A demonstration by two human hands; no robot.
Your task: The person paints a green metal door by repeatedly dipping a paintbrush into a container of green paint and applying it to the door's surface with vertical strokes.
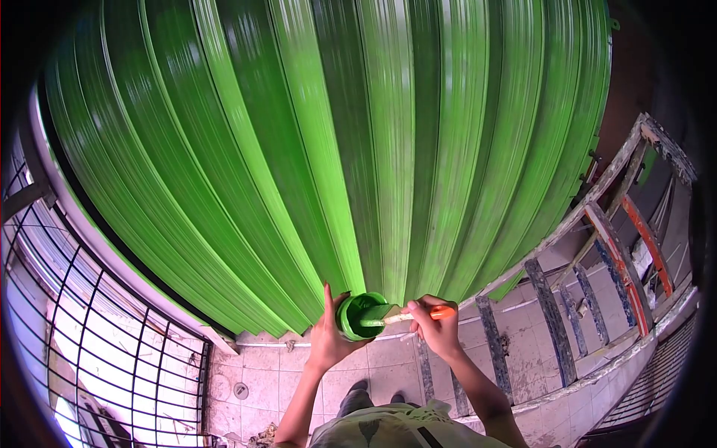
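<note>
L hand (332,340) grips round tub (345,319) (prob. plastic) betw. thumb & fingers; R hand (436,328) pinches orange-ended brush (398,318) at rim.

Across the whole far side it's ribbed green metal sheeting (246,149), raised strips fanning out and catching pale streaks of light! Over on the left, a black barred grille (89,317), and what a glare behind it, almost pure white towards the near end. Down below, pinkish floor tiles (261,366), scuffed and stained, with a small round drain cover (240,390) set in on the left and some debris (263,435) at the near edge. Over to the right, a paint-spattered ladder (551,321), dark rungs, orange-red bars farther right, and a finely slatted panel (661,377) beside it!
</note>
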